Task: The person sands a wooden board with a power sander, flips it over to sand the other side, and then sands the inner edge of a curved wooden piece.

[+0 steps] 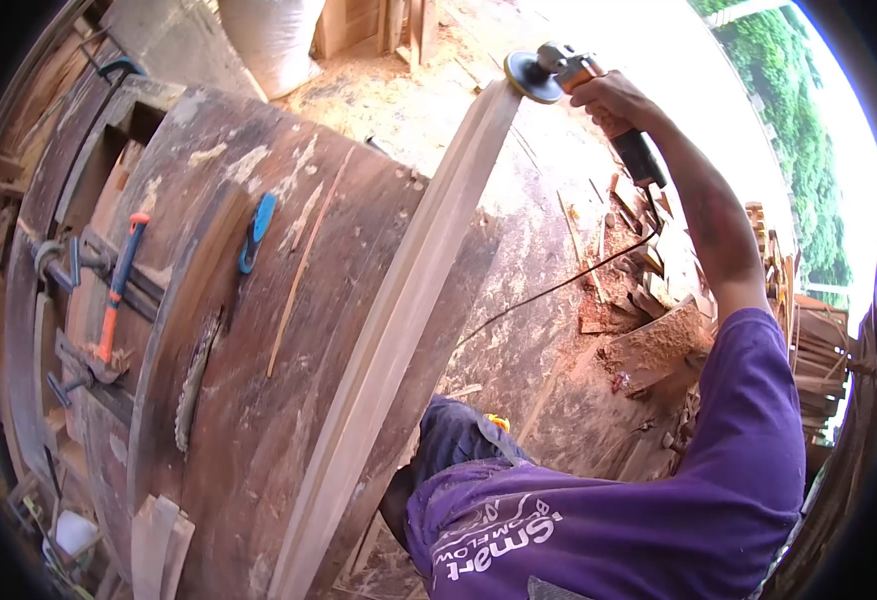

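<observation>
My right hand (613, 103) is wrapped around an angle grinder (583, 72) at the far upper right, my arm stretched out. Its round sanding disc (531, 77) is at the far end of a long pale wooden beam (398, 325), and seems to touch it. The beam lies lengthwise along the near edge of a worn wooden workbench (353, 215). From the grinder's dark rear handle a thin cord (568, 290) runs down over the floor. My left hand is out of sight.
On the bench lie an orange-and-blue hammer (121, 285), a blue-handled tool (256, 233), a thin wood strip (308, 262) and metal clamps (53, 262). Wood offcuts and sawdust (663, 345) are heaped on the floor at right. A pale sack (270, 40) stands beyond the bench.
</observation>
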A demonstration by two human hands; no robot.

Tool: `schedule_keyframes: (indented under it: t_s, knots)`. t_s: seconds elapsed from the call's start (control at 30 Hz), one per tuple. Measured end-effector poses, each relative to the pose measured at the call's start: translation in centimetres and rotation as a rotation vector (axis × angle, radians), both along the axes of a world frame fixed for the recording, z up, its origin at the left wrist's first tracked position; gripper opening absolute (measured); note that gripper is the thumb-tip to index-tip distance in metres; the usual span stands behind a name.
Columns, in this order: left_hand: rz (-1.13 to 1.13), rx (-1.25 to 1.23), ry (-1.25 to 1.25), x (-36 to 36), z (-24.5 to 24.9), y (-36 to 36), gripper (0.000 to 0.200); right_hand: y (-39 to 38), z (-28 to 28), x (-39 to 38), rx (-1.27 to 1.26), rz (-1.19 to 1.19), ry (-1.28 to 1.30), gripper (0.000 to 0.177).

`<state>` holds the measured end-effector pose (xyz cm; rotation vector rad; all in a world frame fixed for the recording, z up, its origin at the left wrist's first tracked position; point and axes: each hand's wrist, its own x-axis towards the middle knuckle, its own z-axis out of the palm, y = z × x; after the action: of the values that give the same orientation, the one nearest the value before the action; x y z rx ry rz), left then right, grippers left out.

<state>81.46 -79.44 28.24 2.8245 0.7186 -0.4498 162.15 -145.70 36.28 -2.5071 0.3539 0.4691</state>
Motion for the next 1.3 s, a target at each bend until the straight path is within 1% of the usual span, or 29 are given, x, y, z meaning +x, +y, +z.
schedule_keyframes:
  t_s: [0.03, 0.07, 0.17, 0.23, 0.3, 0.33, 0.37, 0.4, 0.43, 0.47, 0.53, 0.6, 0.63, 0.67, 0.7, 0.73, 0.77, 0.8, 0.83, 0.87, 0.93, 1.0, 1.07, 1.1, 1.13, 1.17, 1.2, 1.27, 1.3]
  knots:
    - [-0.033, 0.075, -0.001, -0.5, -0.4, 0.1, 0.053, 0.2, -0.2, 0.3, -0.078, 0.027, -0.014, 0.036]
    - [-0.023, 0.081, 0.013, -0.8, -0.5, 0.4, 0.053, 1.3, 0.0, -0.6, -0.108, 0.064, -0.113, 0.038]
    - [-0.151, 0.163, -0.144, -1.1, -1.8, 1.3, 0.05, 3.5, 0.4, -3.2, -0.027, 0.085, -0.094, 0.033]
    - [-0.215, 0.213, -0.236, -1.3, -2.2, 0.9, 0.048, 3.8, -0.4, -5.1, -0.106, 0.141, -0.043, 0.028]
    - [-0.162, 0.224, -0.202, 0.1, -1.5, -0.2, 0.065, 6.6, 0.0, -8.9, -0.121, 0.25, -0.042, 0.025]
    - [-0.119, 0.108, -0.198, -1.3, -2.2, 0.6, 0.061, 8.7, 0.5, -11.2, -0.141, 0.355, -0.045, 0.024]
    - [-0.143, 0.137, -0.209, -1.1, -2.0, 0.2, 0.062, 9.7, -0.2, -12.6, -0.164, 0.275, -0.014, 0.023]
    - [-0.103, 0.112, -0.18, -0.7, -1.5, -0.2, 0.06, 12.2, 0.3, -15.1, -0.173, 0.298, -0.007, 0.025]
    - [-0.068, 0.095, -0.153, 0.1, -1.1, -0.6, 0.059, 14.1, 0.4, -17.2, -0.093, 0.297, 0.051, 0.029]
    - [-0.001, 0.08, -0.16, 1.2, -0.6, -1.3, 0.059, 15.9, 0.4, -19.6, -0.03, 0.361, 0.014, 0.03]
    - [0.087, 0.093, -0.185, 2.0, -1.0, -2.2, 0.059, 18.5, -0.3, -23.8, 0.036, 0.805, -0.14, 0.025]
    - [0.097, 0.055, -0.216, 1.9, -1.7, -2.0, 0.055, 24.4, 1.1, -29.3, 0.051, 0.578, 0.043, 0.018]
    - [0.113, 0.002, -0.189, 1.7, -1.8, -1.9, 0.06, 25.8, 0.8, -31.4, 0.057, 0.605, 0.058, 0.016]
    - [0.127, -0.051, -0.166, 1.4, -1.7, -1.8, 0.065, 28.2, 1.2, -34.2, 0.118, 0.664, 0.012, 0.018]
    - [0.14, -0.041, -0.195, 1.5, -1.3, -1.9, 0.065, 29.7, 0.9, -36.5, 0.124, 0.68, -0.006, 0.019]
    - [0.164, -0.147, -0.299, 1.5, -0.6, -2.2, 0.078, 31.2, 0.6, -38.9, 0.127, 0.697, -0.019, 0.02]
    - [0.182, -0.254, -0.402, 0.3, 0.2, -1.5, 0.091, 33.1, 1.2, -41.2, 0.059, 0.734, 0.04, 0.028]
    - [0.187, -0.25, -0.427, -1.9, 1.1, -0.1, 0.091, 35.0, 1.6, -43.6, -0.011, 0.765, 0.099, 0.036]
    - [0.193, -0.163, -0.388, -3.9, 1.8, 1.2, 0.102, 36.4, 1.3, -46.0, 0.067, 0.811, 0.079, 0.035]
    - [0.194, -0.082, -0.349, -5.8, 2.4, 2.6, 0.113, 38.8, 2.4, -49.6, 0.12, 0.798, 0.087, 0.034]
    - [0.333, 0.02, -0.234, -12.3, 2.5, 6.8, 0.124, 40.8, 0.7, -53.6, 0.204, 0.838, 0.062, 0.025]
    - [0.449, 0.074, -0.157, -18.6, 2.8, 10.7, 0.127, 44.1, 1.3, -58.1, 0.134, 0.85, 0.113, 0.027]
    - [0.418, 0.21, -0.072, -23.1, 2.3, 13.6, 0.126, 46.2, 0.0, -61.3, 0.237, 0.83, 0.119, 0.029]
    - [0.398, 0.187, -0.114, -23.8, 2.1, 14.4, 0.126, 48.1, 0.8, -62.9, 0.126, 0.849, 0.142, 0.032]
    - [0.335, 0.217, -0.083, -24.3, 1.9, 15.0, 0.118, 49.9, 1.6, -64.6, 0.012, 0.858, 0.167, 0.034]
    - [0.267, 0.25, -0.05, -24.9, 1.2, 15.6, 0.111, 51.6, 1.7, -66.3, -0.018, 0.921, 0.166, 0.034]
    - [0.241, 0.229, -0.089, -26.1, -0.5, 16.6, 0.111, 53.1, 1.6, -67.7, -0.049, 0.985, 0.169, 0.033]
    - [0.135, 0.165, -0.279, -28.4, -4.3, 18.8, 0.089, 55.9, 2.4, -70.6, 0.092, 1.008, 0.235, 0.031]
    - [0.119, 0.149, -0.297, -28.3, -4.6, 18.8, 0.089, 57.1, 2.7, -71.6, 0.115, 1.037, 0.239, 0.032]
